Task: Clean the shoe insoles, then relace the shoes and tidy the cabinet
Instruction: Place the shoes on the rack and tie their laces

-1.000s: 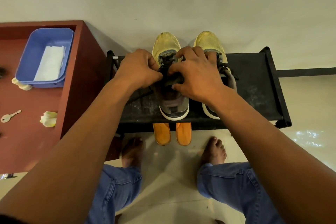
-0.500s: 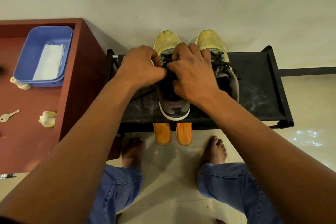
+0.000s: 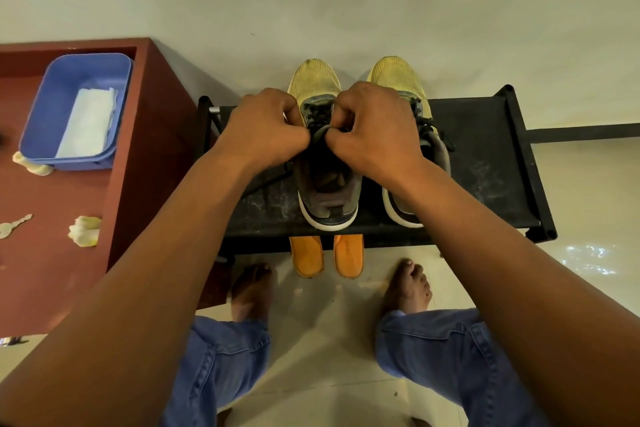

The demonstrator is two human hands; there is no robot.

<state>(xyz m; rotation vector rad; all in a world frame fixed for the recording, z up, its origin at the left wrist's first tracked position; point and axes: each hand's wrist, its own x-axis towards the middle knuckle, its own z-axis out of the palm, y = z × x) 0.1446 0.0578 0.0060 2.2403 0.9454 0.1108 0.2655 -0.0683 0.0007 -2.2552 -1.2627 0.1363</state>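
Both hands work over the left shoe (image 3: 327, 184) of a yellow-toed pair standing on the top shelf of a black shoe rack (image 3: 485, 163), toes pointing to the far wall. Left hand (image 3: 265, 130): fingers curled in, pinching the dark lace (image 3: 320, 131) at the top of the tongue. Right hand (image 3: 375, 135): fingers likewise curled, pinching the same lace from the other side, where a short loop arcs between the two thumbs. Judgement: the hands meet at the top eyelets because the lace is being drawn tight or knotted there; relacing of this shoe looks near its end.

The shoe stands flat with its heel toward the person, which steadies it against the pull and keeps the eyelets facing up.

Appearance: mesh toe faded yellow and grimy, grey heel collar, white sole edge, dark lace crossing the eyelets beyond the hands. Interior dark; I cannot tell whether an insole is in it. The right shoe (image 3: 408, 107) stands just beside it, partly under the right wrist, its lace lying loose.

Two orange insoles (image 3: 325, 255) show on a lower level, near ends jutting out from under the shelf edge.

Left of the rack, a red-brown cabinet (image 3: 145, 156) carries a blue tub (image 3: 45, 114) with a white cloth (image 3: 88, 123) inside, a key (image 3: 15, 226) and crumpled tissue (image 3: 85, 230).
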